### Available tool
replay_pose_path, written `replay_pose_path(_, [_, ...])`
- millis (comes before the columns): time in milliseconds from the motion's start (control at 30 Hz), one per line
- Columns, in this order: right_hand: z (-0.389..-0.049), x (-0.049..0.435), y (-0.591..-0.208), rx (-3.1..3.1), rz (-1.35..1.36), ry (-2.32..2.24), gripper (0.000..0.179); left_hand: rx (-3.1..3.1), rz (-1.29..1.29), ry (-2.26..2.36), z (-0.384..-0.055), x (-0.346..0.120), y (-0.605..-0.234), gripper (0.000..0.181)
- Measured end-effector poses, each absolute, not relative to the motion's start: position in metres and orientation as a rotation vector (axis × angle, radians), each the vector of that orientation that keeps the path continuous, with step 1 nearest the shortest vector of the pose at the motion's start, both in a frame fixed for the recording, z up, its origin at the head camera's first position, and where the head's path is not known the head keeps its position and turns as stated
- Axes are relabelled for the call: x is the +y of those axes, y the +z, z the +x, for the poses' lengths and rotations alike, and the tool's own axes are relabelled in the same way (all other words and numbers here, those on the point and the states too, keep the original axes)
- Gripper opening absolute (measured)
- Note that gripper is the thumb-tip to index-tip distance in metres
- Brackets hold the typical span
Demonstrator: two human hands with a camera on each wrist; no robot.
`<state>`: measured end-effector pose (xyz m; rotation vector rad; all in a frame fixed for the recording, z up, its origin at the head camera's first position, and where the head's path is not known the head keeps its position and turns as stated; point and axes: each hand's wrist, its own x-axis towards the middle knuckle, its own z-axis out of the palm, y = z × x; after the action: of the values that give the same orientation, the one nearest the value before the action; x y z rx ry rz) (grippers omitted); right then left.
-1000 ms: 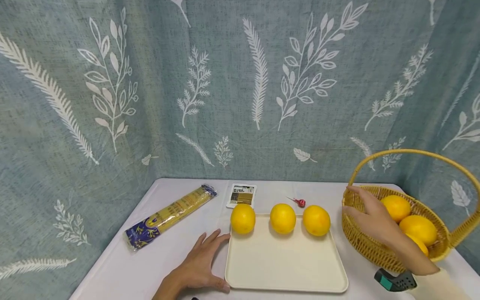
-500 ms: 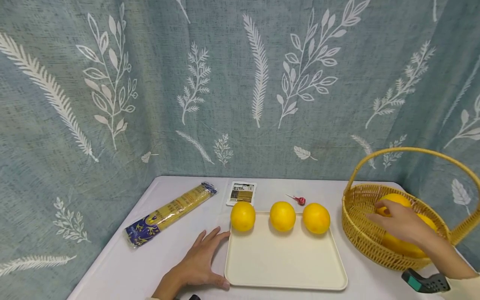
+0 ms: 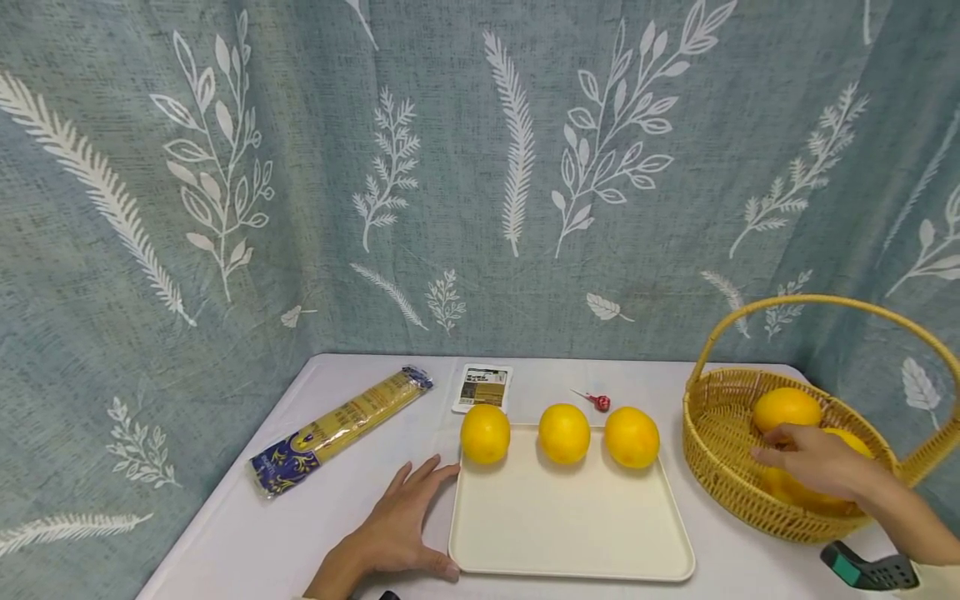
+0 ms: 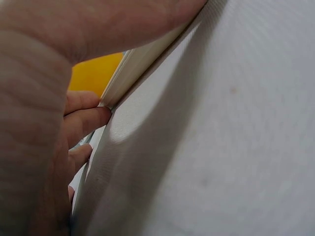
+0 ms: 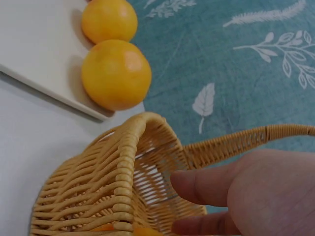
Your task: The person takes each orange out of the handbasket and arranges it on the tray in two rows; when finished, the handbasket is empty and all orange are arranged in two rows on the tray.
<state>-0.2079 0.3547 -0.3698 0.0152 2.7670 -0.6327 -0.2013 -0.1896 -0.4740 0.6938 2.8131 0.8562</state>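
Note:
My left hand [image 3: 393,525] lies spread at the left side of a cream tray [image 3: 573,525]; its thumb and forefinger touch the tray's edge, as the left wrist view also shows. Three oranges [image 3: 564,433] sit in a row along the tray's far edge. At the right stands a wicker basket [image 3: 712,462] with a tall handle and several more oranges [image 3: 787,410]. My right hand [image 3: 821,462] reaches inside it, palm down over the nearer oranges, partly hiding them. In the right wrist view the extended fingers [image 5: 202,189] show nothing between them.
A long packet of noodles [image 3: 341,432] lies at the left of the table. Behind the tray are a flat white packet [image 3: 483,389] and a red-wrapped lollipop [image 3: 600,403]. A patterned curtain [image 3: 465,167] stands along the back.
My right hand has gone from the basket's left rim to over the oranges inside, then slightly towards the near side. The left hand keeps its place at the tray.

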Motion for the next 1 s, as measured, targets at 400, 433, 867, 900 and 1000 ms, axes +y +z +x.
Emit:
replay_pose_path(400, [-0.21, 0.35, -0.39, 2.758, -0.018, -0.868, 0.07, 2.816, 0.697, 0.865, -0.201, -0.189, -0.474, 0.125])
replay_pose_path(433, [-0.211, 0.35, -0.392, 2.767, -0.015, -0.879, 0.07, 2.816, 0.701, 0.866, -0.201, -0.189, -0.474, 0.125])
replay_pose_path(867, [-0.214, 0.34, -0.4, 2.705, 0.032, -0.828, 0.071, 2.816, 0.68, 0.862, -0.202, -0.191, -0.476, 0.126])
replay_pose_path(900, [-0.214, 0.34, -0.4, 2.697, 0.051, -0.82, 0.074, 2.814, 0.684, 0.862, -0.202, -0.191, -0.476, 0.125])
replay_pose_path(1000, [-0.214, 0.34, -0.401, 2.69, 0.095, -0.791, 0.082, 2.814, 0.691, 0.861, -0.202, -0.191, -0.475, 0.125])
